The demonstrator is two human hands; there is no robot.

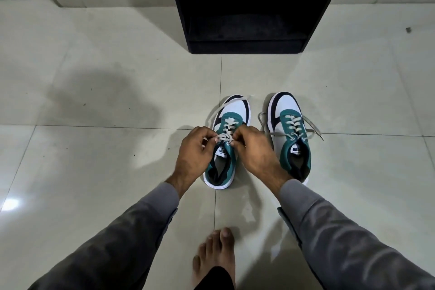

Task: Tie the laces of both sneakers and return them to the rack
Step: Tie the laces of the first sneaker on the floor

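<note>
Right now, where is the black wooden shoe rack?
The black wooden shoe rack stands top centre in the head view, on the pale tiled floor beyond the two teal-and-white sneakers.

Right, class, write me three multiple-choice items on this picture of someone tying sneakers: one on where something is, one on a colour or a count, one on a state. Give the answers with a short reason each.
1. Where is the rack?
A. on the floor beyond the sneakers
B. behind the person
C. hanging on a wall to the left

2. How many sneakers are on the floor?
A. one
B. two
C. four

3. What state are the laces of the right sneaker in?
A. tied in a bow
B. removed
C. loose, trailing on the floor

Answers: 1 A, the dark rack stands past the toes of both shoes. 2 B, the left sneaker and the right one sit side by side. 3 C, its lace ends lie spread on the tiles, while the left hand and right hand pinch the left sneaker's laces.
</note>
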